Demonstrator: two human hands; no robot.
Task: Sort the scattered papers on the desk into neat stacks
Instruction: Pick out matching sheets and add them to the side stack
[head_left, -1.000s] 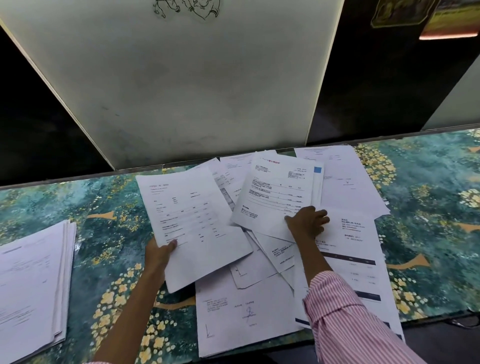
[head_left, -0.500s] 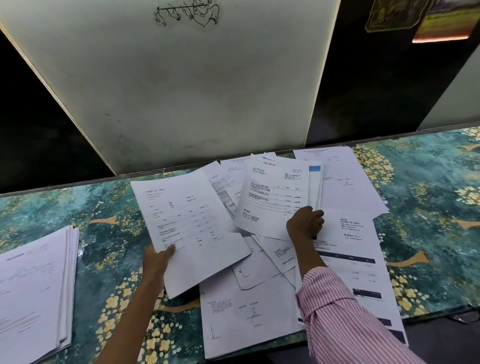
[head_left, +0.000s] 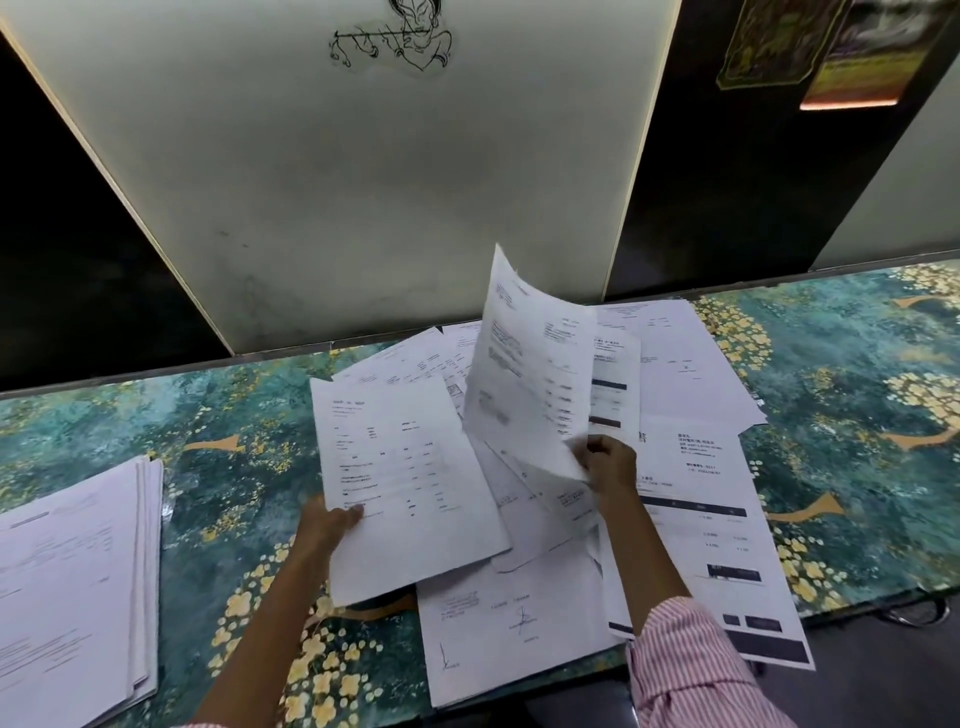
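Several printed white papers (head_left: 691, 519) lie overlapping across the middle of the desk (head_left: 218, 467). My left hand (head_left: 327, 522) grips the lower left edge of a printed sheet (head_left: 400, 483), held just above the pile. My right hand (head_left: 608, 462) pinches the bottom corner of a second sheet (head_left: 530, 374), which stands lifted and curled, blurred by motion. A neat stack of papers (head_left: 72, 582) rests at the desk's left end, apart from both hands.
The desk has a teal floral cover and a front edge near my body. A white board (head_left: 363, 182) leans against the dark wall right behind the papers. Bare cover shows between the stack and the pile, and at the far right (head_left: 857, 415).
My right hand has lifted its sheet off the pile, and the sheet now stands up and curls. My left hand still holds the same sheet, little moved.
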